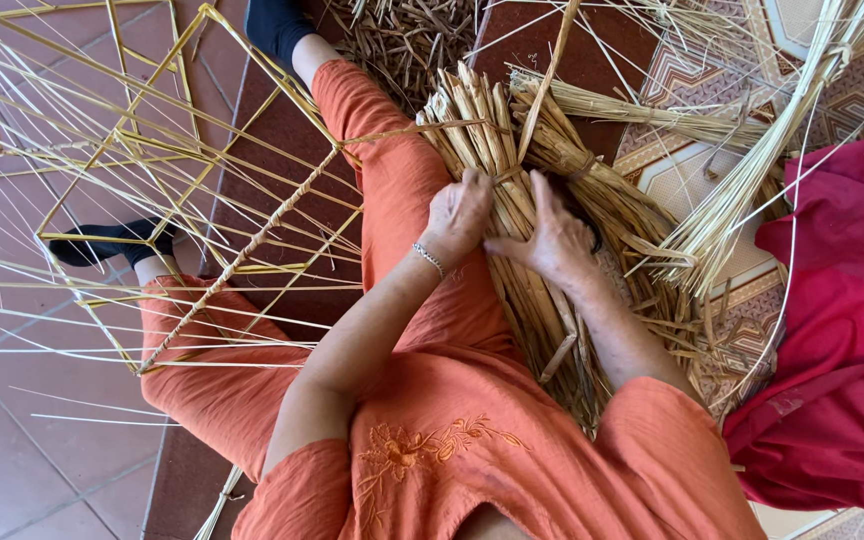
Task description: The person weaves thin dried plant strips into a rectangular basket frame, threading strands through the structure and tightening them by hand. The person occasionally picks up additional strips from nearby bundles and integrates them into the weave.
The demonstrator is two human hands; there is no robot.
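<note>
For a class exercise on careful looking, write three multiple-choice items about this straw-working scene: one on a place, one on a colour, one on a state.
1. Where do both hands rest?
A. on the straw bundle
B. on the thin-stick frame
C. on the red cloth

2. What colour are the person's clothes?
A. blue
B. orange
C. white

3. How is the left wrist?
A. bare
B. gloved
C. wearing a bracelet

Answers:
1 A: left hand and right hand press on the straw bundle.
2 B: the clothes are orange.
3 C: a bracelet circles it.
</note>
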